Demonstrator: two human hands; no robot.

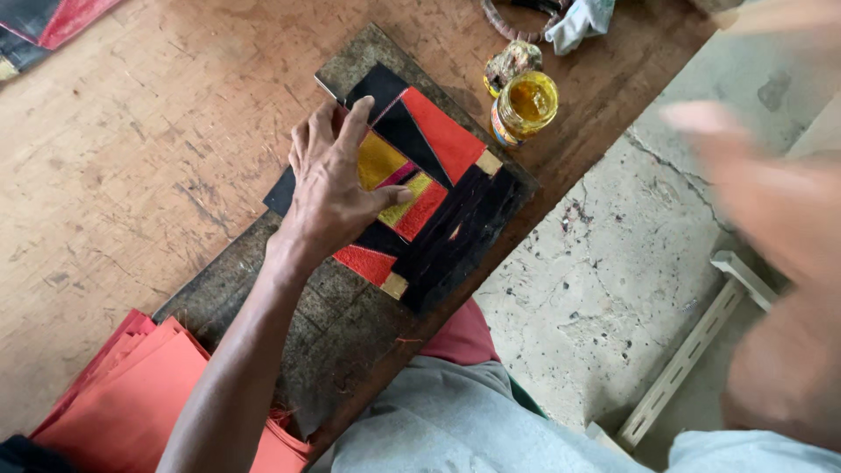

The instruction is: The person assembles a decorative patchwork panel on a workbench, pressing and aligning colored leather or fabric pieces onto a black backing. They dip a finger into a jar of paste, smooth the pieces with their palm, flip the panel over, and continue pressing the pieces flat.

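While left hand [337, 188] lies flat, fingers spread, on patchwork panel [412, 175], worn wooden table [131, 149], concrete floor [578, 263], right hand [780, 263] blurred, grip unclear

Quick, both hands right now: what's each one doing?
Left hand: open, fingers spread, pressing flat on the patchwork panel of black, red and yellow pieces.
Right hand: raised off the bench, heavily blurred; grip cannot be told.

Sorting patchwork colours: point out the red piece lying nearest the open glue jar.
The large red triangular leather piece at the panel's upper edge; the other reds lie lower, nearer the left hand.
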